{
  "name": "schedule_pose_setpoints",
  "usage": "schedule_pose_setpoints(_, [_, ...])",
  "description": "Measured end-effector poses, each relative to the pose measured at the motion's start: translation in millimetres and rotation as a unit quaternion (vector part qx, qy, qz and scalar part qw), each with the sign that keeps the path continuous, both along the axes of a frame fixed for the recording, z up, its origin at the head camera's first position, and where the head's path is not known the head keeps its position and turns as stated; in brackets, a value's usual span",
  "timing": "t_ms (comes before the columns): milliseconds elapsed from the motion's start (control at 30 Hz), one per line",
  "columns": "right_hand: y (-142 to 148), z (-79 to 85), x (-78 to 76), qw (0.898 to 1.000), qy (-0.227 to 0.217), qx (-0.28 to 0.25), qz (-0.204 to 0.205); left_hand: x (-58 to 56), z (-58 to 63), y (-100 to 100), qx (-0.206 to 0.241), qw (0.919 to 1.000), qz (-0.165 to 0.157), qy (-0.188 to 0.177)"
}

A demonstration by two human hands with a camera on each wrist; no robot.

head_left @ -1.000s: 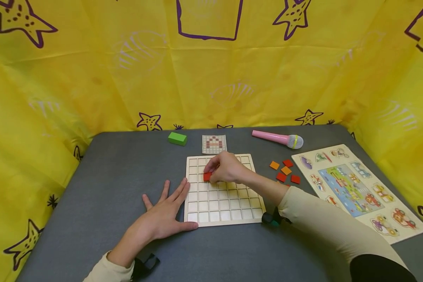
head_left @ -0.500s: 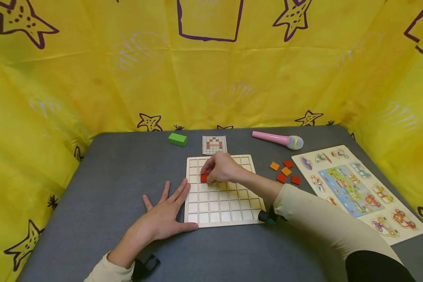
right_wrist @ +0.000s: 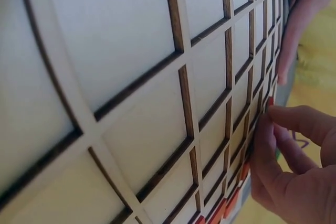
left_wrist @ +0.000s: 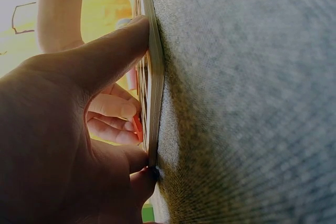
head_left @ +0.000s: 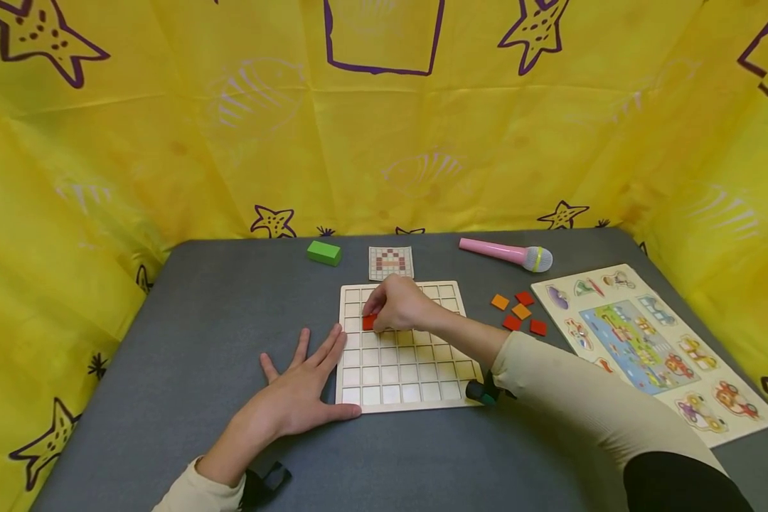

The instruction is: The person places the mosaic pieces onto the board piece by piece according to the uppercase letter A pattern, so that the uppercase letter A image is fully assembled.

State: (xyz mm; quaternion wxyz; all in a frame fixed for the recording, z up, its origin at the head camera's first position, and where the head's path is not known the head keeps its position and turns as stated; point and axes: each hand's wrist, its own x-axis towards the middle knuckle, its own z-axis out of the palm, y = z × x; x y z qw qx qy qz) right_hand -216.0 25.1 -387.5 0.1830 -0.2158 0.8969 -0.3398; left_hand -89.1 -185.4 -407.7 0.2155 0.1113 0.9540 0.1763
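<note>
A wooden grid board (head_left: 390, 375) lies flat on the grey table. My right hand (head_left: 402, 306), reaching over its upper left part, pinches a small red square tile (head_left: 369, 323) between thumb and fingers, right at a cell of the grid. In the right wrist view, several more red tiles (right_wrist: 231, 203) show in cells near the far edge, hidden by the hand in the head view. My left hand (head_left: 302, 392) rests with spread, straight fingers against the board's left edge, its thumb at the near left corner. The left wrist view shows thumb and fingertips touching that edge.
Behind the board lies a small pattern card (head_left: 391, 264). A green block (head_left: 323, 253) is left of it, a pink toy microphone (head_left: 502, 253) to the right. Loose orange and red tiles (head_left: 538, 327) lie right of the board, beside a wooden picture puzzle (head_left: 653, 348).
My right hand has slid a little to the left with the red tile, then nearly stopped over a cell of the grid. My left hand keeps its place at the board's edge.
</note>
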Motion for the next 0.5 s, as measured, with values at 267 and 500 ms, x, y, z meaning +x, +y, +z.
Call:
schedule_pose_setpoints(267, [-3.1,1.8,0.2,1.0,0.012,0.01,0.008,0.0,-0.7,-0.6,0.001,1.0,0.001,0.005])
schedule_pose_setpoints(500, [-5.3,0.3,-0.2,0.999,0.026,0.016,0.017,0.1,-0.5,-0.3,-0.001,1.0,-0.001,0.006])
